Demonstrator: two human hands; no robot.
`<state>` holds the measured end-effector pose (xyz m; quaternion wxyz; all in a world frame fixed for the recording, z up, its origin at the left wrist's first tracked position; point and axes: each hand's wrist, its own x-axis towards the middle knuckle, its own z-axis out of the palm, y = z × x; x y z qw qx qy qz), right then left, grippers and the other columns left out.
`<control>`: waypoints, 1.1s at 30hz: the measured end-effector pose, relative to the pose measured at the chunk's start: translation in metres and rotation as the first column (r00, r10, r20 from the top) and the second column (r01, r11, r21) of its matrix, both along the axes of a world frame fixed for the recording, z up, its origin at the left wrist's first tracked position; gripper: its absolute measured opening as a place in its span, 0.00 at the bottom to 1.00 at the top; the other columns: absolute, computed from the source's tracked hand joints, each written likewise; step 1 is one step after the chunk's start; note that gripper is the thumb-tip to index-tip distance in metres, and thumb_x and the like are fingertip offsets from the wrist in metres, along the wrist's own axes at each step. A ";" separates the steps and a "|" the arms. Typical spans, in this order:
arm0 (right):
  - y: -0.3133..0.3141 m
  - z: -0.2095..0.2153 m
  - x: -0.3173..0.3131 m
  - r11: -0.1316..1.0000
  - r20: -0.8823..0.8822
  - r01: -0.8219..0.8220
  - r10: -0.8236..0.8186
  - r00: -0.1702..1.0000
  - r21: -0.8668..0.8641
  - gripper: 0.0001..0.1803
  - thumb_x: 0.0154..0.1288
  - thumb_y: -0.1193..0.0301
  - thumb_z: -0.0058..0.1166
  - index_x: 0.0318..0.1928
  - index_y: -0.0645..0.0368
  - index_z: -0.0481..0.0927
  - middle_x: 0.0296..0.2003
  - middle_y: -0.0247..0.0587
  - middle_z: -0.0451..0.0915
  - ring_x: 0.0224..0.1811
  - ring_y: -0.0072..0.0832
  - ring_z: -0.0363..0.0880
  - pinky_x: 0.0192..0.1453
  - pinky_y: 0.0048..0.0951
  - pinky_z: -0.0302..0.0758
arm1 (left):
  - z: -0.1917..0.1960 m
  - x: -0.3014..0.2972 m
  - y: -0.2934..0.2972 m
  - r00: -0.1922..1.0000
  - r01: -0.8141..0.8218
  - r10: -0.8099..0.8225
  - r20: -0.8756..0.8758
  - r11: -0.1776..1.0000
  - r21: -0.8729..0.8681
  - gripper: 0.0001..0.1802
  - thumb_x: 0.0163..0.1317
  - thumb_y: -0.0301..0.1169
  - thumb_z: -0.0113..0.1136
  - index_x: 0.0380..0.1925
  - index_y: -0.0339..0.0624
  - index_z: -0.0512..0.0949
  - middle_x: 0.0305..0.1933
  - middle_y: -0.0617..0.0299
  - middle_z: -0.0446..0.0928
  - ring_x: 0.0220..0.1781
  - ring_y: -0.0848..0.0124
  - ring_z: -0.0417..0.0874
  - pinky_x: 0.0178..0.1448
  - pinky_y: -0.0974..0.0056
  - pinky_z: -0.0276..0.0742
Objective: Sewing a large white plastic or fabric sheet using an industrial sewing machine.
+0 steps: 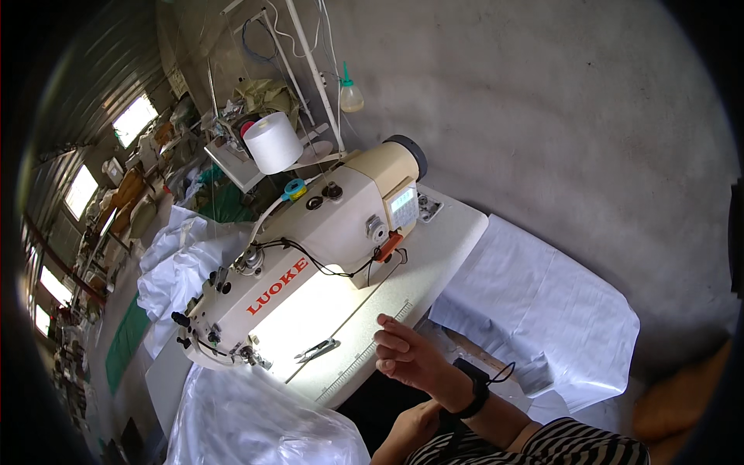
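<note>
My right hand (404, 356) is raised over the front edge of the sewing machine table, its fingers loosely bent and apart with nothing in them. A black band (471, 391) with a thin cord loop circles that wrist. Below it, my left hand (415, 428) is closed, its fingertips against the underside of the right wrist by the band; what they grip is hidden. Thread snips (316, 350) lie on the lit table beside the white sewing machine (310, 232). Clear plastic-like white material (263, 422) is heaped at the near left, under the needle end.
A white thread cone (273, 144) stands behind the machine, and an oil bottle (351, 94) hangs from the thread stand (314, 70). White sheeting (542, 302) drapes on the right, before a grey wall (573, 116). White fabric (182, 248) is piled at the left.
</note>
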<state>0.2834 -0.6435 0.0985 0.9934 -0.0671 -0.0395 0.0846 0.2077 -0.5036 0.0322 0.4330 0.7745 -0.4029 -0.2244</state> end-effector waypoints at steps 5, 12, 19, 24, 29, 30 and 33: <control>-0.013 -0.002 0.003 0.885 0.216 -0.284 0.216 0.952 0.369 0.12 0.80 0.68 0.36 0.49 0.50 0.76 0.20 0.22 0.60 0.19 0.12 0.59 0.37 0.22 0.75 | 0.011 0.006 -0.011 0.975 0.104 -0.075 0.207 0.986 -0.128 0.12 0.55 0.24 0.60 0.42 0.42 0.79 0.43 0.57 0.81 0.43 0.54 0.84 0.45 0.57 0.81; -0.028 -0.006 -0.001 0.964 0.032 0.194 -0.192 0.981 -0.184 0.12 0.78 0.70 0.40 0.51 0.52 0.78 0.18 0.25 0.62 0.18 0.13 0.59 0.33 0.21 0.70 | 0.030 -0.007 -0.008 0.989 0.146 -0.148 0.007 0.966 -0.215 0.20 0.52 0.22 0.64 0.47 0.37 0.78 0.45 0.57 0.79 0.44 0.57 0.84 0.46 0.61 0.81; -0.017 0.003 0.004 0.778 0.111 0.280 -0.264 0.958 -0.562 0.11 0.77 0.70 0.44 0.51 0.55 0.78 0.19 0.24 0.64 0.19 0.12 0.59 0.35 0.23 0.71 | 0.022 -0.018 -0.016 0.999 0.011 0.000 0.034 0.948 -0.318 0.13 0.60 0.18 0.58 0.45 0.34 0.77 0.47 0.54 0.78 0.45 0.61 0.84 0.47 0.63 0.80; -0.026 0.011 0.006 0.810 0.086 0.289 -0.287 0.954 -0.509 0.11 0.78 0.70 0.41 0.50 0.53 0.78 0.19 0.25 0.64 0.19 0.13 0.58 0.33 0.23 0.70 | 0.028 -0.025 -0.009 0.951 -0.303 0.231 -0.208 0.836 -0.457 0.14 0.59 0.11 0.56 0.44 0.33 0.78 0.48 0.53 0.78 0.41 0.70 0.83 0.38 0.71 0.77; -0.056 0.013 0.005 0.973 0.102 0.125 -0.147 0.984 0.196 0.13 0.79 0.70 0.38 0.52 0.52 0.78 0.19 0.23 0.65 0.17 0.14 0.58 0.35 0.22 0.73 | 0.022 -0.018 -0.001 0.902 -0.432 0.383 -0.202 0.783 -0.447 0.14 0.59 0.11 0.58 0.45 0.34 0.77 0.47 0.55 0.78 0.39 0.75 0.80 0.37 0.73 0.76; -0.058 0.014 0.005 0.924 0.113 0.059 -0.110 0.987 0.378 0.14 0.79 0.69 0.37 0.53 0.52 0.78 0.19 0.23 0.64 0.17 0.14 0.58 0.35 0.22 0.73 | 0.020 -0.017 -0.001 0.927 -0.373 0.315 -0.202 0.827 -0.421 0.14 0.59 0.12 0.59 0.45 0.34 0.77 0.47 0.55 0.78 0.39 0.75 0.80 0.38 0.73 0.76; -0.056 0.014 0.005 0.928 0.082 0.092 -0.130 0.988 0.360 0.14 0.79 0.69 0.38 0.53 0.51 0.78 0.18 0.24 0.63 0.17 0.14 0.58 0.34 0.22 0.72 | 0.024 -0.026 -0.012 0.887 -0.403 0.259 -0.382 0.839 -0.367 0.15 0.58 0.16 0.64 0.45 0.36 0.77 0.39 0.59 0.80 0.35 0.77 0.81 0.37 0.73 0.77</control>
